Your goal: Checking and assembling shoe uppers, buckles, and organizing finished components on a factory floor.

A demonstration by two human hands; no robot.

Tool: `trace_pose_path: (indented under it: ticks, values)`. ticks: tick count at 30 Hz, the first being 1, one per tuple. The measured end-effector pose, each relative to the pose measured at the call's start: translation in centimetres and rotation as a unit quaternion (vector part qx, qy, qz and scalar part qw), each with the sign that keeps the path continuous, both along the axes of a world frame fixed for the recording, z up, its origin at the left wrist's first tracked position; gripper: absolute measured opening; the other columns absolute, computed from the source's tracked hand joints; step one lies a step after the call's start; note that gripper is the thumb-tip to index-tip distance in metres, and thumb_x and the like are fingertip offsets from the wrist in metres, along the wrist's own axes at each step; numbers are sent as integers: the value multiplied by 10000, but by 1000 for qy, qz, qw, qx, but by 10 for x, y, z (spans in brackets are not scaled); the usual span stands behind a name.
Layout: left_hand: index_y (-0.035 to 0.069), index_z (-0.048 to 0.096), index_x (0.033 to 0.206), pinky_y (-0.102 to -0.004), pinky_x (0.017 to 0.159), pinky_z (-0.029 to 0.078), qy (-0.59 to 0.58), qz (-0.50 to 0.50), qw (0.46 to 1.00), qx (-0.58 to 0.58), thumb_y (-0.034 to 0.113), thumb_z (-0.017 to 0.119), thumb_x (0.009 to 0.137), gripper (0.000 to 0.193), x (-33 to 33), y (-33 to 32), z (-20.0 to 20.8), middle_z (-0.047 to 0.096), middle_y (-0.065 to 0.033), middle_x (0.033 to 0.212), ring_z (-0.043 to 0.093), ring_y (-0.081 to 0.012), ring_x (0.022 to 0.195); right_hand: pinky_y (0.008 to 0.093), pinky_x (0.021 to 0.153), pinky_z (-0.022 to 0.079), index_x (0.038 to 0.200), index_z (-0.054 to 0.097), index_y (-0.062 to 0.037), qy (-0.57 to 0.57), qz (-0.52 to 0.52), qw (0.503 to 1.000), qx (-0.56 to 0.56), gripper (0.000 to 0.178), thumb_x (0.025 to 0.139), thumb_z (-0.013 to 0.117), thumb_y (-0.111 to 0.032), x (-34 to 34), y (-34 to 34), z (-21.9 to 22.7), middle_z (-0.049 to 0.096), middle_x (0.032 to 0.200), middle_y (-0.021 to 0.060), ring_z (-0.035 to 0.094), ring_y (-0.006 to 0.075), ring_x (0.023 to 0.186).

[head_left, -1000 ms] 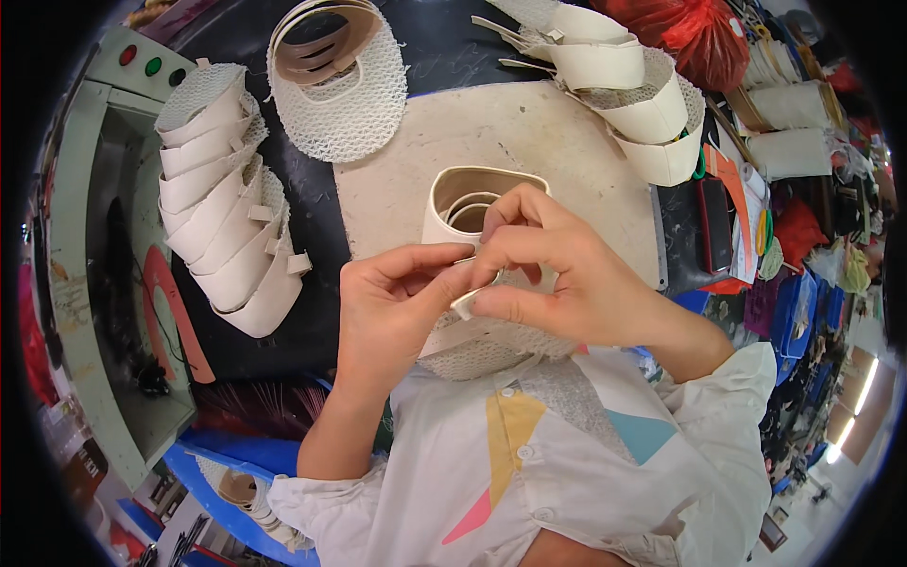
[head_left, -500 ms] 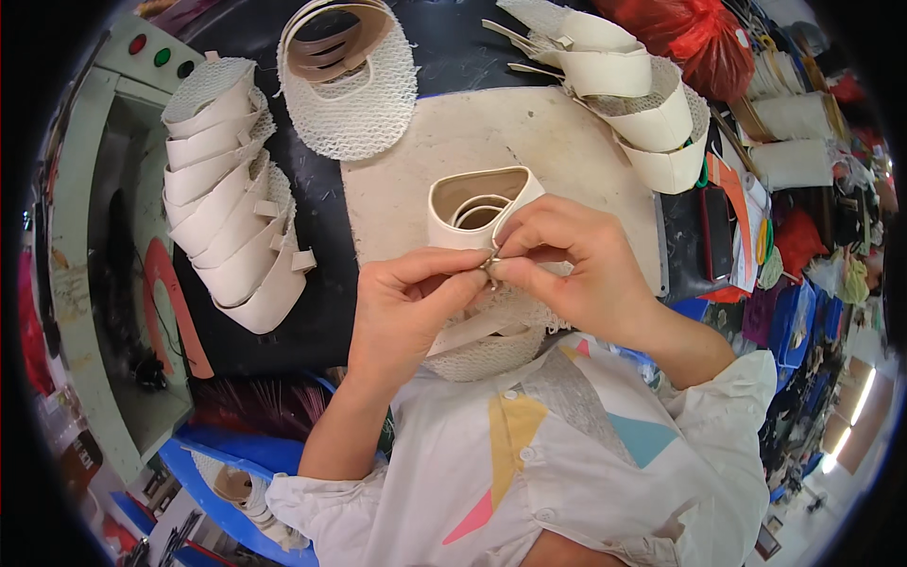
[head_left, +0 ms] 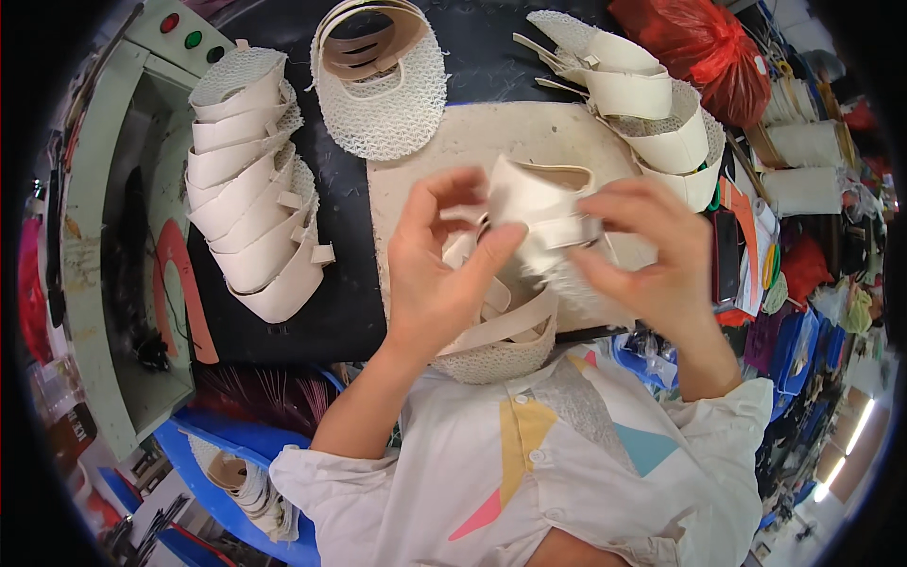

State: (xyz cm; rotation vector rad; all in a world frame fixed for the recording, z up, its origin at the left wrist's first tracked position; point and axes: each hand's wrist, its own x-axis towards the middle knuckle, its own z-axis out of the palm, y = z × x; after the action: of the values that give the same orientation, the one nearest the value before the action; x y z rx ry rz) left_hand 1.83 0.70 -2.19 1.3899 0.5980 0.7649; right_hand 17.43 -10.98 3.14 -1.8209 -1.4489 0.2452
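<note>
Between my two hands is a cream shoe upper, smeared by motion, with a frayed woven edge hanging below. My left hand has its thumb against the near side of the upper, its fingers curled on the left. On the other side, my right hand pinches the right end of the upper with bent fingers and thumb. A small dark metal bit shows by my left thumb, too blurred to name. Below my hands, a woven upper with straps lies at the table's near edge, against my shirt.
A beige work board covers part of the black table. Stacked uppers stand left, with more uppers at the far right and one woven upper behind. A grey machine housing borders the left; a red bag sits far right.
The pinched fingertips of my two hands have drawn apart. The upper has been lifted off the board and turned between them, and the whole view has shifted slightly.
</note>
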Motion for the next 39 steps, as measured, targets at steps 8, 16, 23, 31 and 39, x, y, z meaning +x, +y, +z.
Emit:
trace_pose_path:
  ticks: [8, 16, 23, 31, 39]
  values:
    - [-33, 624, 1035, -189, 656, 454, -32, -14, 998, -55, 98, 607, 874, 209, 27, 14, 24, 605, 18, 797, 548, -32, 733, 280, 780, 498, 1150, 499, 75, 413, 53, 888, 196, 435, 797, 644, -134, 24, 10, 38, 604, 1035, 134, 602, 169, 901]
    - [25, 686, 845, -351, 645, 483, 276, 346, 834, 329, 296, 681, 717, 300, -3, 178, -51, 640, -107, 659, 620, -238, 610, 304, 668, 504, 996, 638, -53, 134, 151, 973, -109, 259, 748, 699, -101, -21, 5, 7, 653, 903, 70, 633, 195, 824]
    - [22, 667, 917, -367, 685, 483, 179, 436, 701, 536, 333, 712, 742, 360, 17, 203, -51, 653, -91, 745, 618, -272, 674, 330, 764, 419, 863, 606, -13, -192, 336, 922, -20, 215, 677, 575, -117, -78, 20, -59, 516, 718, 51, 533, 207, 730]
    - [-22, 640, 979, -274, 593, 456, 272, 6, 958, 89, 181, 610, 851, 242, -72, 48, -1, 611, -126, 675, 573, -141, 608, 393, 840, 387, 913, 611, -32, -269, 292, 916, -55, 248, 678, 623, -113, -60, 22, -60, 564, 800, 48, 543, 219, 838]
    - [-86, 616, 997, -208, 639, 510, 127, 4, 968, -219, -2, 646, 820, 198, -92, -7, -14, 643, -89, 836, 612, -102, 718, 392, 820, 407, 925, 628, -44, -103, 216, 970, 32, 258, 678, 689, -81, -60, 24, -42, 603, 853, 54, 567, 211, 867]
